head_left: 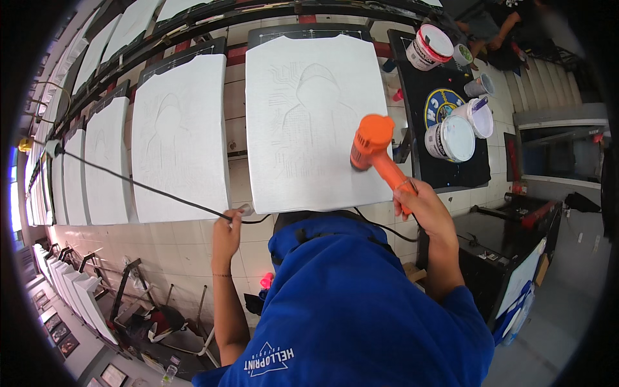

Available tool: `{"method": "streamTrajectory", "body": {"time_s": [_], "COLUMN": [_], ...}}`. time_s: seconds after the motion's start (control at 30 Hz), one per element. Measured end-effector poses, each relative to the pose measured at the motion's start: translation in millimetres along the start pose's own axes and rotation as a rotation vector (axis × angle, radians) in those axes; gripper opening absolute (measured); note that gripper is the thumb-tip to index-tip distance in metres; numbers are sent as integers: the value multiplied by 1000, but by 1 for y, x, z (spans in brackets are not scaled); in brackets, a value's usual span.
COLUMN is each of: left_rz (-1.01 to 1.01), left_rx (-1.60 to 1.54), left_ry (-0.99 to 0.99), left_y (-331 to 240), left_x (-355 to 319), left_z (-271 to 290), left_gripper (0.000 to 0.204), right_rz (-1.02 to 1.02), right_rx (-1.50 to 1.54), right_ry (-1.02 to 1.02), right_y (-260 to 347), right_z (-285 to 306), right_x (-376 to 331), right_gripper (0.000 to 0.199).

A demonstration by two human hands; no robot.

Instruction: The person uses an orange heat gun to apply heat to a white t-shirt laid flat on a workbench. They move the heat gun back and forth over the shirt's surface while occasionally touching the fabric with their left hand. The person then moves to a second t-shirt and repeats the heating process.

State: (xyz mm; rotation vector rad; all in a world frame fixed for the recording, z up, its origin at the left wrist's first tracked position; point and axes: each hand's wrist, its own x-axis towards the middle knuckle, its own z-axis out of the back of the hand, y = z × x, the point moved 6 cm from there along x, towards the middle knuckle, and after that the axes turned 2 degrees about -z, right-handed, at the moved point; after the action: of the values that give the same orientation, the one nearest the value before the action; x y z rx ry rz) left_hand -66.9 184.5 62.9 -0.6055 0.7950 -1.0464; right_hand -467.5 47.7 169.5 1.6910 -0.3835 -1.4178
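right hand [422, 209] — fingers closed on heat gun [377, 155], nozzle probably down over shirt [313, 116] | left hand [227, 235] — pinches cable [142, 187], running up-left

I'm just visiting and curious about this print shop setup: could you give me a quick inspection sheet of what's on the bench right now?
Surface: long tiled table with a row of dark platens.
Job's things: white shirt with a faint hooded-figure outline, stretched flat on its platen; orange heat gun pointed at it.
Clutter: white paint buckets and small cups on a black side board.
Grips: right hand wrapped around the heat gun handle; left hand holding the cable up off the table edge.
Cables: black power cable running from the left across a neighbouring shirt and on to the heat gun.
Surroundings: more white shirts down the left row; another person seated at top right; racks on the floor below.
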Motion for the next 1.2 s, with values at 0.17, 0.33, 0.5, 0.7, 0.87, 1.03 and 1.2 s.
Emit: {"method": "streamTrajectory", "body": {"time_s": [0.17, 0.33, 0.5, 0.7, 0.87, 1.03, 1.2], "left_rz": [-99, -200, -225, -135, -62, -170, -567], "left_rx": [-11, -92, -205, -374, -351, -229, 234], "left_ry": [369, 574, 716, 811, 853, 845, 727], "left_y": [-39, -72, -84, -71, -46, -34, -44], "left_x": [-3, 6, 18, 31, 42, 57, 82], "left_z": [-28, -53, -68, -81, -82, -71, -57], "left_gripper": [23, 27, 32, 37, 36, 31, 33], "right_rz": [104, -38, -21, 79, -16, -3, 58], "right_rx": [91, 64, 122, 162, 130, 173, 190], "right_ry": [-84, -89, -161, -229, -267, -348, -337], "right_y": [10, -9, 0, 3, -8, -5, 14], "right_z": [-4, -1, -10, -11, -3, -6, -16], "right_x": [20, -3, -11, 15, -11, -19, 22], "right_gripper": [23, 25, 23, 25, 26, 27, 29]}}
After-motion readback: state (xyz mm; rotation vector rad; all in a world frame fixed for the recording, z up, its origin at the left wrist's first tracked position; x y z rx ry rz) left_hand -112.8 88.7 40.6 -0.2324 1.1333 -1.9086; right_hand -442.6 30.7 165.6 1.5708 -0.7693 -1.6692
